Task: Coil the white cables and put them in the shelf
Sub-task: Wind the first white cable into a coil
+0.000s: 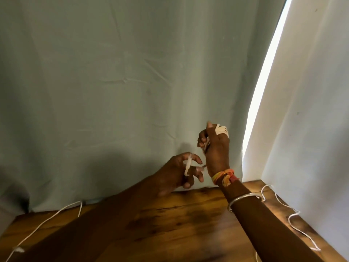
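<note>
My right hand (216, 148) is raised above the wooden table (170, 224), with several turns of white cable (221, 130) wound around its fingers. My left hand (181, 171) sits just left of it and lower, pinching a stretch of the same white cable (188, 165) between thumb and fingers. A second white cable (291, 217) snakes along the table's right edge. A third white cable (47, 220) lies on the left side, running off the bottom left corner. No shelf is visible.
A pale green curtain (122, 91) hangs right behind the table. A white wall (311, 110) closes the right side, with a bright gap of light between curtain and wall. My right wrist wears thread bands and a metal bangle (243, 199).
</note>
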